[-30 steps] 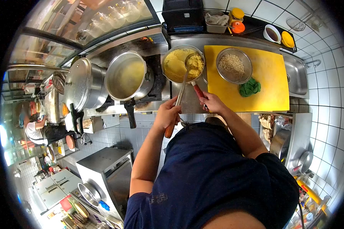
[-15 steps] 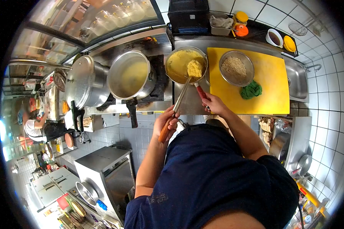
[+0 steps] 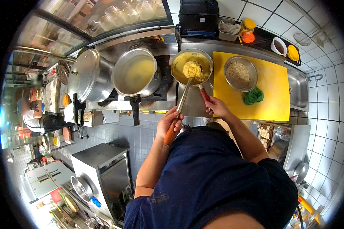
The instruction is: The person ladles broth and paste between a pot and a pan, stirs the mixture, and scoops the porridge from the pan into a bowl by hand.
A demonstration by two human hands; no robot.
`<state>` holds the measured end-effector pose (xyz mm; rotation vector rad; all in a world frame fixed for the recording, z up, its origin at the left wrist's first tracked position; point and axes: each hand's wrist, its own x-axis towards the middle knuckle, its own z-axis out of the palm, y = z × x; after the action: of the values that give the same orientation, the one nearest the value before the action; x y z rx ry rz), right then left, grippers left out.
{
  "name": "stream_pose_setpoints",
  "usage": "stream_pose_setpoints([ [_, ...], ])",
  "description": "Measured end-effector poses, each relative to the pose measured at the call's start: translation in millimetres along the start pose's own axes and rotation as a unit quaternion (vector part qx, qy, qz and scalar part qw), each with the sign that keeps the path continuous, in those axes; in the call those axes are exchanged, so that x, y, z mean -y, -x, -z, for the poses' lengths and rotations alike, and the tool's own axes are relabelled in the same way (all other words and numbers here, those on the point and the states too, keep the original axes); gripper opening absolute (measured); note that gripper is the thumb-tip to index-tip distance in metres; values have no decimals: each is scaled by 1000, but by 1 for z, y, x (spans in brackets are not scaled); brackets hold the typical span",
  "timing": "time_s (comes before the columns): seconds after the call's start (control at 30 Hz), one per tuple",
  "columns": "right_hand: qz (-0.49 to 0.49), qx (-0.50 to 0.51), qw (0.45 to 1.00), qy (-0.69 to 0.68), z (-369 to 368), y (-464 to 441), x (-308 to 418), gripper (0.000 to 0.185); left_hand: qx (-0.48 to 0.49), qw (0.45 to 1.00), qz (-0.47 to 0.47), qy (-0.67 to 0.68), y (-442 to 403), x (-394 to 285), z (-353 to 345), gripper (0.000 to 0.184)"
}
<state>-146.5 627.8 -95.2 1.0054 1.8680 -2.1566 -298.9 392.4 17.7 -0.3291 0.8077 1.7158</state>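
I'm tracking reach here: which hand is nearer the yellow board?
Right. The right hand grips the red handle by the near left corner of the board; the left hand, holding the ladle, is farther left.

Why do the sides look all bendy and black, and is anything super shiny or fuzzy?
Head view: the wall tiles curve, probably from a very wide round lens, with black corners around; head view: white-blue glare washes out the far left edge, and the pot lid glints; head view: the distant person looks soft, the red pan handle clearer.
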Motion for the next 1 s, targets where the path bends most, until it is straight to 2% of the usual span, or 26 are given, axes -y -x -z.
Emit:
stream_pose_setpoints([
  [0.17,-20,3,999,-44,-1,18,23,30,-8,999,-11,-44,16,-9,-16,44],
  [0.27,-47,-30,997,-49,-2,28,25,33,-8,999,-32,-18,46,-23,-47,44],
  [0.4,-32,-32,998,-50,11,24,6,41,10,996,-66,63,81,-44,-64,42],
  [0.47,-32,-59,997,-47,12,36,14,45,60,989,-111,77,92,-52,-59,47],
  [0.53,-34,-65,996,-44,19,33,-3,50,49,984,-156,73,104,-61,-56,49],
  [0.57,-39,-63,997,-39,23,32,-9,51,117,975,-171,82,107,-65,-48,49],
  [0.6,-43,-62,997,-35,24,34,-9,52,51,967,-240,63,109,-64,-47,47],
  [0.77,-72,-74,991,-86,22,49,1,55,-106,946,-305,-29,102,-77,-23,41],
  [0.87,-63,-66,992,-84,33,47,-12,56,-127,949,-279,-73,94,-84,-15,36],
  [0.9,-48,-58,995,-69,36,49,-13,56,-194,943,-269,-6,83,-90,-10,43],
  [1.0,-16,-47,998,-26,39,50,-12,55,-227,943,-241,-17,73,-98,-1,41],
])
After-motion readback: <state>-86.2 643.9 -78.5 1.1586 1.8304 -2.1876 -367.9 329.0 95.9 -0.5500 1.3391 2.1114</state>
